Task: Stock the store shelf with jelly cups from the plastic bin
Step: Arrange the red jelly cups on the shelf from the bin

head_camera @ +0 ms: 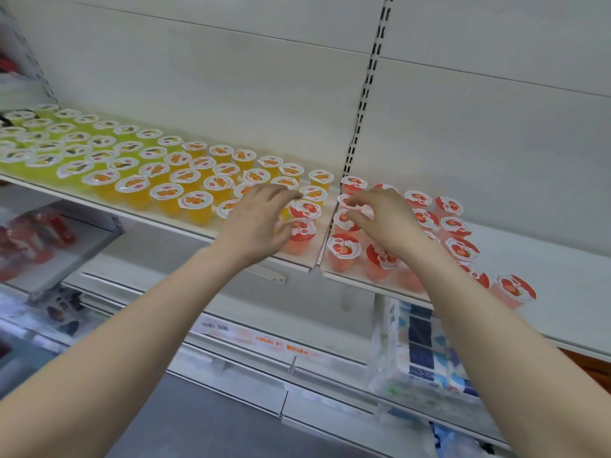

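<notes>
Both forearms are reaching to the shelf of jelly cups — right hand pinching the rim of a strawberry cup, left hand arching over orange cups, grip unclear — likely straightening rows, next needing gentle nudges.

Red packets lie lower left; a blue-and-white wrapped pack stands lower right.
</notes>
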